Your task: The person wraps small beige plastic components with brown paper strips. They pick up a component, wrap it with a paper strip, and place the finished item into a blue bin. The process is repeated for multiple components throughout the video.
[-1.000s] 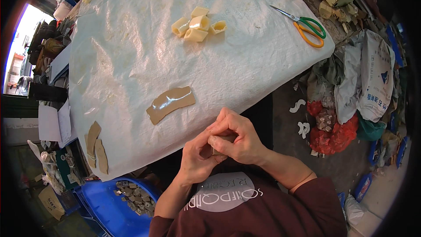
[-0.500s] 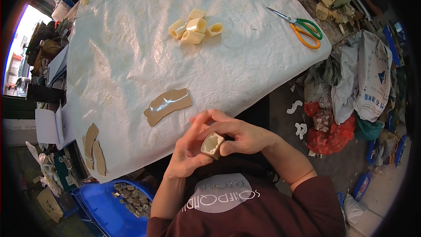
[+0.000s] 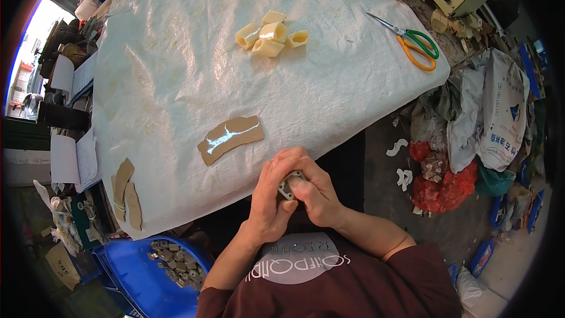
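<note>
Close to my chest, at the near edge of the covered table, both hands are wrapped round a small hollow piece [image 3: 285, 189]. Its visible end looks greyish, with small holes in the rim; my fingers hide most of the rest. My left hand [image 3: 268, 191] cups it from the left. On the other side my right hand [image 3: 321, 194] grips it, with the thumb pressed on or into its open end. Just beyond my hands a curved brown strip [image 3: 241, 126] with a shiny streak lies flat. Farther off sits a small pile of cream-yellow hollow tube pieces [image 3: 268, 47].
White woven sheeting [image 3: 176, 82] covers the table. Scissors [image 3: 421, 47] with green and orange handles lie at the far right. Narrow brown strips [image 3: 133, 206] rest at the left corner. Below them stands a blue bin [image 3: 150, 294] holding several grey pieces [image 3: 179, 265]. Bags [image 3: 500, 112] crowd the right floor.
My hands have closed more tightly round the piece and moved slightly up and right. The right thumb has shifted from its side onto the open end. The view has shifted a little.
</note>
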`<state>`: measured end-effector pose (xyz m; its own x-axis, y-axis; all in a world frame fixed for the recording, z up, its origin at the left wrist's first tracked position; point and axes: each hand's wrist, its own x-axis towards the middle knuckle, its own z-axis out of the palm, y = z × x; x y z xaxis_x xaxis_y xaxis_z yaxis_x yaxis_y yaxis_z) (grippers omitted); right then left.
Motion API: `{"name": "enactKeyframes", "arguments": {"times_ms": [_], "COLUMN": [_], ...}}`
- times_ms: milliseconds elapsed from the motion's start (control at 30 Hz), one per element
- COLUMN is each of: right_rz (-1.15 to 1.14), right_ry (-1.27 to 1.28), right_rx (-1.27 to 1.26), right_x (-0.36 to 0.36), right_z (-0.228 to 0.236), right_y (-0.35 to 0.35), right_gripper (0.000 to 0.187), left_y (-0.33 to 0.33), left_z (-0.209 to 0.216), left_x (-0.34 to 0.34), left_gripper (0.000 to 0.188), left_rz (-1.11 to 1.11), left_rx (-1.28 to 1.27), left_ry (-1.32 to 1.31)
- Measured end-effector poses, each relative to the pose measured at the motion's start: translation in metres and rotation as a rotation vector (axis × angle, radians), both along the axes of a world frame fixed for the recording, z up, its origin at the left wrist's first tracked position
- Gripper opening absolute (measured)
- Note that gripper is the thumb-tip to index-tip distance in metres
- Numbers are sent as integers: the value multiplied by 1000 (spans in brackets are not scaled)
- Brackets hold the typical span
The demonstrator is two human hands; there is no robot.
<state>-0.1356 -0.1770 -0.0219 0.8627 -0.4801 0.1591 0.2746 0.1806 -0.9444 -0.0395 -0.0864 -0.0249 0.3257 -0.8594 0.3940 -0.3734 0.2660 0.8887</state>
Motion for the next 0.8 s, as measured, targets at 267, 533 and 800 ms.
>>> {"name": "enactKeyframes", "arguments": {"times_ms": [267, 533, 800], "right_rz": [175, -14, 113], "right_ry": [5, -109, 9], "right_rx": [181, -266, -272], "right_x": [-5, 4, -4], "right_z": [-4, -17, -13], "right_y": [-8, 1, -16], "right_gripper": [33, 27, 34], "left_y": [3, 1, 9], "left_z": [0, -6, -1], "left_x": [-4, -10, -4], "left_gripper": [48, 39, 51], "left_rz": [19, 111, 63], "left_rx": [-54, -99, 47], "left_ry": [459, 457, 650]}}
